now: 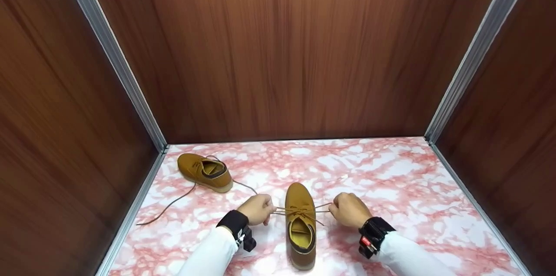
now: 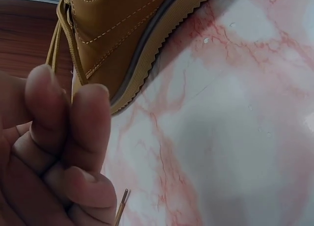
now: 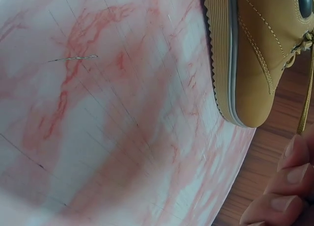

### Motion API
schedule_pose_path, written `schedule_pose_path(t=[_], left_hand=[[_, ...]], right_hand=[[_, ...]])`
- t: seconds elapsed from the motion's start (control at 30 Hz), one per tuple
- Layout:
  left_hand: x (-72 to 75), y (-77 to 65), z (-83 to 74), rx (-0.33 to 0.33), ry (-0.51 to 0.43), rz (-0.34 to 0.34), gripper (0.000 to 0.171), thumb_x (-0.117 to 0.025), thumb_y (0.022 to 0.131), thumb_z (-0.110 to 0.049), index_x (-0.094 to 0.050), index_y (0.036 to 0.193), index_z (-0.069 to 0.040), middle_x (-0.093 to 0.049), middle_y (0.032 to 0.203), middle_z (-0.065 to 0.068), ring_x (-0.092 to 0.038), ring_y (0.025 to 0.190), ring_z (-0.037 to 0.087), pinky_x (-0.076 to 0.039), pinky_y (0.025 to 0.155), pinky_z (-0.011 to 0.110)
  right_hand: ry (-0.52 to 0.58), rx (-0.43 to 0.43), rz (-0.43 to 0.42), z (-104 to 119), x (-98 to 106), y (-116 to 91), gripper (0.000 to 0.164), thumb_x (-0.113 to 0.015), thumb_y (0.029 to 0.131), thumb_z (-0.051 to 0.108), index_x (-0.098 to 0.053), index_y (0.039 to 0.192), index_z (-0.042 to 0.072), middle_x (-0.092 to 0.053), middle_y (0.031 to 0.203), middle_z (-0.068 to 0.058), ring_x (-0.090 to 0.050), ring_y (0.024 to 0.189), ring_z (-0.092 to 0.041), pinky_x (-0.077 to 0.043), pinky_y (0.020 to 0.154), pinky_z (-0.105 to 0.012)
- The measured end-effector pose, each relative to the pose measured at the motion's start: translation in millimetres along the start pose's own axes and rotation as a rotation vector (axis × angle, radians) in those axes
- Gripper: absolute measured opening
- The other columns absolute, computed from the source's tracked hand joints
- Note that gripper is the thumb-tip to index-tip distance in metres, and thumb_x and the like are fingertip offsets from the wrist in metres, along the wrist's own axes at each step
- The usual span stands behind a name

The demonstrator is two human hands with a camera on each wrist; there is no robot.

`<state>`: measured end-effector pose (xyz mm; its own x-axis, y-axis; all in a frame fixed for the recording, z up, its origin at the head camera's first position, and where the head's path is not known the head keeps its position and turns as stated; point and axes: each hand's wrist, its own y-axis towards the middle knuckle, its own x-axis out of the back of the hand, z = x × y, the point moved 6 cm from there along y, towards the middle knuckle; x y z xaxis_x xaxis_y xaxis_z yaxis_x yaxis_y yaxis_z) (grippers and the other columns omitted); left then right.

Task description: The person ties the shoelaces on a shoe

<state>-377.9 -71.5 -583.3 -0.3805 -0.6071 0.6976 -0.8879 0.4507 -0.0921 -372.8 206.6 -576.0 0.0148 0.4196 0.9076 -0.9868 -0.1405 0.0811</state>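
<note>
A tan lace-up shoe point(image 1: 297, 193) stands upright on the marbled surface, toe pointing away, between my two hands. My left hand point(image 1: 258, 209) pinches the shoelace point(image 2: 73, 49) on the shoe's left side; in the left wrist view it runs from the eyelets down to my fingertips. A lace tip point(image 2: 123, 199) pokes out below the curled fingers. On the other side my right hand point(image 1: 349, 210) pinches lace point(image 3: 307, 96) between thumb and fingers. The strands stretch nearly straight out from a crossing over the tongue, and one loose end point(image 1: 319, 222) lies toward the lower right.
A second tan shoe point(image 1: 193, 166) sits at the back left, its long untied lace point(image 1: 169, 204) trailing over the surface. Wood-grain panels point(image 1: 295, 50) with metal corner strips point(image 1: 469, 56) enclose the pink-and-white marbled tabletop point(image 1: 391, 171) at the back and sides.
</note>
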Motion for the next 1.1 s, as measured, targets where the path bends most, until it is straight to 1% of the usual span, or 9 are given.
schedule_pose_path(t=[0.2, 0.47, 0.57, 0.7, 0.77, 0.83, 0.97, 1.03, 1.1], left_hand=[[-0.2, -1.9, 5.6, -0.015, -0.017, -0.024, 0.023, -0.057, 0.096, -0.02, -0.053, 0.075, -0.011, -0.06, 0.052, -0.004, -0.06, 0.049, 0.012, -0.036, 0.046, 0.021], [-2.2, -5.8, 15.0, -0.035, -0.014, -0.048, 0.024, -0.055, 0.097, -0.022, -0.054, 0.076, -0.009, -0.069, 0.062, 0.013, -0.057, 0.049, 0.01, -0.036, 0.048, 0.02], [-4.4, -7.1, 18.1, -0.046, -0.042, -0.045, 0.024, -0.056, 0.096, -0.021, -0.054, 0.077, -0.007, -0.069, 0.062, 0.015, -0.061, 0.051, 0.017, -0.037, 0.048, 0.019], [-7.2, -8.6, 22.2, -0.047, -0.107, -0.038, 0.022, -0.056, 0.096, -0.018, -0.055, 0.078, -0.004, -0.068, 0.061, 0.015, -0.067, 0.061, 0.036, -0.037, 0.049, 0.018], [-9.3, -8.7, 25.0, -0.039, -0.142, -0.034, 0.022, -0.056, 0.097, -0.016, -0.055, 0.079, -0.004, -0.067, 0.061, 0.014, -0.067, 0.063, 0.039, -0.037, 0.048, 0.018], [-11.8, -9.0, 27.5, -0.036, -0.167, -0.033, 0.021, -0.055, 0.097, -0.016, -0.055, 0.079, -0.004, -0.066, 0.06, 0.012, -0.066, 0.057, 0.035, -0.038, 0.047, 0.018], [-17.3, -9.6, 31.1, -0.03, -0.211, -0.028, 0.021, -0.054, 0.098, -0.015, -0.054, 0.08, -0.003, -0.065, 0.059, 0.01, -0.059, 0.048, 0.017, -0.039, 0.044, 0.018], [-19.1, -10.1, 31.9, -0.031, -0.222, -0.031, 0.022, -0.054, 0.098, -0.015, -0.054, 0.08, -0.002, -0.065, 0.059, 0.011, -0.058, 0.048, 0.016, -0.038, 0.044, 0.019], [-20.7, -10.8, 32.5, -0.027, -0.236, -0.033, 0.022, -0.054, 0.098, -0.015, -0.055, 0.08, -0.001, -0.064, 0.059, 0.01, -0.061, 0.049, 0.024, -0.038, 0.043, 0.019]], right_hand=[[0.051, -0.008, -0.012, -4, -2, 0, 0.041, -0.062, 0.083, 0.023, -0.041, 0.047, 0.021, -0.039, 0.044, 0.009, -0.04, 0.045, -0.011, -0.032, 0.048, -0.027], [0.08, -0.016, -0.024, -8, -6, -1, 0.04, -0.06, 0.08, 0.018, -0.04, 0.046, 0.021, -0.035, 0.042, 0.01, -0.037, 0.043, -0.01, -0.03, 0.045, -0.025], [0.089, -0.024, -0.025, -11, -9, -1, 0.039, -0.06, 0.081, 0.018, -0.042, 0.047, 0.02, -0.039, 0.043, 0.009, -0.039, 0.044, -0.01, -0.032, 0.046, -0.025], [0.098, -0.029, -0.032, -14, -11, -2, 0.038, -0.06, 0.081, 0.016, -0.042, 0.047, 0.02, -0.04, 0.044, 0.009, -0.04, 0.044, -0.01, -0.032, 0.046, -0.025], [0.101, -0.024, -0.034, -14, -12, -3, 0.039, -0.06, 0.081, 0.016, -0.042, 0.047, 0.02, -0.04, 0.043, 0.009, -0.04, 0.044, -0.01, -0.032, 0.046, -0.024], [0.107, -0.019, -0.038, -15, -13, -4, 0.039, -0.06, 0.08, 0.015, -0.041, 0.046, 0.02, -0.039, 0.043, 0.01, -0.04, 0.045, -0.01, -0.032, 0.047, -0.024], [0.124, -0.021, -0.045, -16, -15, -6, 0.04, -0.059, 0.08, 0.014, -0.04, 0.046, 0.02, -0.039, 0.043, 0.011, -0.04, 0.045, -0.01, -0.032, 0.047, -0.024], [0.128, -0.032, -0.05, -17, -17, -6, 0.04, -0.059, 0.081, 0.015, -0.04, 0.046, 0.02, -0.039, 0.043, 0.01, -0.04, 0.045, -0.01, -0.032, 0.047, -0.024], [0.131, -0.043, -0.05, -19, -19, -8, 0.04, -0.06, 0.081, 0.016, -0.04, 0.046, 0.02, -0.039, 0.043, 0.01, -0.04, 0.044, -0.01, -0.032, 0.047, -0.024]])
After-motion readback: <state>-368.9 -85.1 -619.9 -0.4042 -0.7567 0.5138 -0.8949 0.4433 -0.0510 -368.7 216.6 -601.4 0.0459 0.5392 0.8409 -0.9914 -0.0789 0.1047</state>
